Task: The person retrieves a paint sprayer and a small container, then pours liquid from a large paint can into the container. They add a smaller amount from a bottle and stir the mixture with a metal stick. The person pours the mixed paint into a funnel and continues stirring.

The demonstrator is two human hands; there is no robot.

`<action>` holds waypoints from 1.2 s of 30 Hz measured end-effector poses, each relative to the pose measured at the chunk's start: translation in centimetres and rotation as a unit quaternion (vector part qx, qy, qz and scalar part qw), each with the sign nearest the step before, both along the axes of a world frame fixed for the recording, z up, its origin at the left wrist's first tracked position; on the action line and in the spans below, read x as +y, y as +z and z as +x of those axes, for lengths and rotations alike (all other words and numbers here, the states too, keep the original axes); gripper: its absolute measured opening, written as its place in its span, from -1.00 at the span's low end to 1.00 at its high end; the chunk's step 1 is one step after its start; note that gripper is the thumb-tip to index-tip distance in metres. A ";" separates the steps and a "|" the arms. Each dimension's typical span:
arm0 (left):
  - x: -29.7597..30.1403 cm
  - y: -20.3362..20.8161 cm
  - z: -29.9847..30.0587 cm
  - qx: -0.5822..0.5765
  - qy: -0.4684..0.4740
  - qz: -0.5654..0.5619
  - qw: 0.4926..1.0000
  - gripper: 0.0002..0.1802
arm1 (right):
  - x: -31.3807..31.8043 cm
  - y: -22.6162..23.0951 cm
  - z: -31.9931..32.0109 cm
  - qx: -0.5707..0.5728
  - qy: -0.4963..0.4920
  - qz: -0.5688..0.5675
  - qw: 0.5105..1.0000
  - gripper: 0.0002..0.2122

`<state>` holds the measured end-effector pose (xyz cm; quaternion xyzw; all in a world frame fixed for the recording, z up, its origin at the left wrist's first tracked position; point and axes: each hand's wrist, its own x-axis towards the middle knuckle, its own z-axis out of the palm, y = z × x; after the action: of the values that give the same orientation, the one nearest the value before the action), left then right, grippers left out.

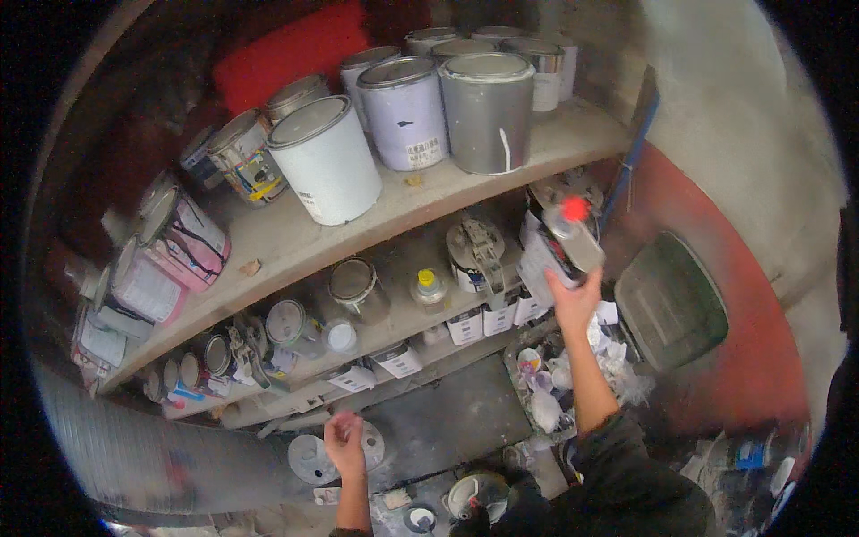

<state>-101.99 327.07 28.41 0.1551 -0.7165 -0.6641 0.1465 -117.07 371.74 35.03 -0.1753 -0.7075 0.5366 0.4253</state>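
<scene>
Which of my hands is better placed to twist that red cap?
Probably your left hand: though blurred and lower down, it looks empty, while your right hand grips the can bearing the red cap.

Paint cans (488, 116) line an upper shelf (277, 237); more cans (355, 279) and a yellow-capped bottle (428, 291) stand on the lower shelf (400, 306).

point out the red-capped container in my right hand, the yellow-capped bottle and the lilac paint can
Red-capped container (580, 246): head view, on its grey body below the cap
Yellow-capped bottle (429, 294): head view, on its body below the cap
Lilac paint can (402, 112): head view, on its front side wall
</scene>
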 end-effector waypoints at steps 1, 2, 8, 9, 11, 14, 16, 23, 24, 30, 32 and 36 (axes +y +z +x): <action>0.1 1.5 1.3 0.004 -0.018 -0.013 1.000 -0.67 | 0.1 0.4 2.9 0.045 0.007 -0.037 0.998 -0.34; 0.6 3.1 2.3 0.009 -0.034 -0.025 0.999 -0.76 | 0.7 -0.9 5.4 -0.003 0.035 0.003 0.999 -0.35; 5.7 16.3 3.8 0.177 -0.224 -0.320 0.903 -0.46 | -4.8 1.8 18.8 -0.245 0.384 0.119 0.882 -0.28; 6.1 18.7 3.7 0.222 -0.268 -0.371 0.861 -0.43 | -6.2 2.6 19.8 -0.236 0.431 0.122 0.862 -0.28; 5.9 21.4 4.2 0.278 -0.360 -0.446 0.771 -0.39 | -8.4 5.2 22.2 -0.213 0.512 0.132 0.822 -0.29; 3.5 23.7 7.0 0.333 -0.452 -0.522 0.642 -0.40 | -10.3 6.4 24.3 -0.243 0.634 0.133 0.722 -0.28; 1.8 24.9 9.5 0.340 -0.478 -0.500 0.637 -0.46 | -11.8 7.3 24.5 -0.251 0.701 0.144 0.652 -0.27; -1.1 25.6 15.1 0.321 -0.514 -0.438 0.664 -0.72 | -16.6 7.3 26.6 -0.214 0.770 0.108 0.591 -0.36; -1.4 25.2 15.4 0.321 -0.501 -0.437 0.674 -0.73 | -16.9 6.9 27.0 -0.221 0.767 0.087 0.596 -0.38; -3.9 20.9 19.0 0.238 -0.468 -0.369 0.767 -0.73 | -18.8 5.4 29.5 -0.231 0.760 0.045 0.606 -0.35; -3.4 20.0 19.0 0.194 -0.420 -0.221 0.859 -0.61 | -18.9 3.5 29.9 -0.222 0.737 0.039 0.637 -0.30; 0.6 16.5 18.6 0.093 -0.226 0.000 0.970 -0.39 | -21.2 3.5 29.6 -0.207 0.657 0.007 0.725 -0.21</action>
<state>-83.42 327.62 44.91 -0.0732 -0.7164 -0.6913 0.0592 -87.46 350.52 38.50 0.2296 -0.7199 0.6269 -0.1898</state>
